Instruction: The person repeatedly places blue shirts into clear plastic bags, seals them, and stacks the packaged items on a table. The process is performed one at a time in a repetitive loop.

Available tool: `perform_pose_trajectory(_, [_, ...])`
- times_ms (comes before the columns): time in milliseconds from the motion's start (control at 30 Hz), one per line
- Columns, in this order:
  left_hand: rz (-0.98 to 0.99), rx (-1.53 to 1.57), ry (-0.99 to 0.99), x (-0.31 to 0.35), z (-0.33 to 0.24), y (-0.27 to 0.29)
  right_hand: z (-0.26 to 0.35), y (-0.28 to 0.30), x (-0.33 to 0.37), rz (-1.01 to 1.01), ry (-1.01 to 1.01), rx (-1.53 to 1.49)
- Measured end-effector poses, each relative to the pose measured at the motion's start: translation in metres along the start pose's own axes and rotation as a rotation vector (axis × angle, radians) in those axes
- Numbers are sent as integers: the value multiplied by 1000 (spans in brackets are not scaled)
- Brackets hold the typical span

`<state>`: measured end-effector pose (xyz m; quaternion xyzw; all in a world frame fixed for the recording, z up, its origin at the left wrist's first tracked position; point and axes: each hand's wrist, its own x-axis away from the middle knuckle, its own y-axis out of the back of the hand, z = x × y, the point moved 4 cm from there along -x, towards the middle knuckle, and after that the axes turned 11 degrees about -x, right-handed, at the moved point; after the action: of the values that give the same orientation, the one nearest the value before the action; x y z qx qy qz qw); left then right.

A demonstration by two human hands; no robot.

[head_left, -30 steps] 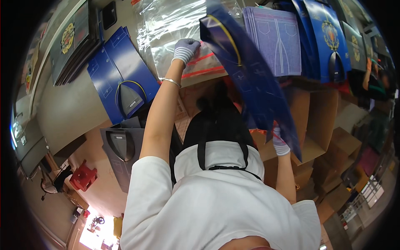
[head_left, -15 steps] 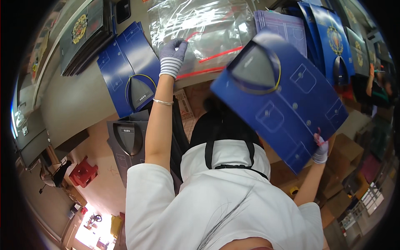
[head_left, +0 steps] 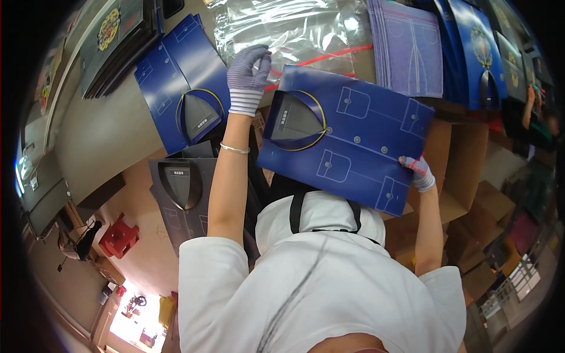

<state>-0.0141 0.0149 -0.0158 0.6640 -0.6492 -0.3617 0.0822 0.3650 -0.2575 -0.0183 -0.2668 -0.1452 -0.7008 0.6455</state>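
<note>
My right hand [head_left: 420, 173], in a striped glove with pinkish fingertips, grips the bottom edge of a flat blue paper bag [head_left: 365, 144] printed like a shirt with pockets and buttons. Its grey collar panel and yellow-edged handle point left. My left hand [head_left: 248, 76], in a grey-and-white striped glove, is over the near left part of the clear plastic bags [head_left: 294, 35] with red strips. Its thumb and finger come together in a pinch; what is between them, if anything, I cannot make out. Left of that hand lies another blue paper bag [head_left: 185, 76].
Dark paper bags [head_left: 120, 50] are stacked at the far left. Purple printed bags [head_left: 409, 50] and more blue bags [head_left: 478, 47] stand at the far right. A black bag [head_left: 182, 197] is below the table edge. A cardboard box [head_left: 459, 165] is open at right; another person's hand [head_left: 531, 94] shows beyond.
My right hand has brought the blue paper bag leftward and turned it nearly level, in front of my left hand. The clear bags' red strips have shifted up and right.
</note>
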Motion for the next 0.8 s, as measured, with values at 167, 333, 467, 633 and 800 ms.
perform_pose_trajectory(167, [164, -246, -156, 13, -16, 1, -10, 15, 5, -175, -35, 60])
perform_pose_trajectory(333, [177, -365, -82, 19, -9, 0, -20, 9, 10, -197, 98, 50])
perform_pose_trajectory(467, [211, -479, -131, 24, -14, -11, -36, 20, 8, -185, 301, 202])
perform_pose_trajectory(633, [136, -572, 143, 37, 1, -5, -6, -28, 7, -312, 107, -296])
perform_pose_trajectory(800, [-11, -495, 43, 51, 8, 18, -41, -1, 8, -399, 64, -466])
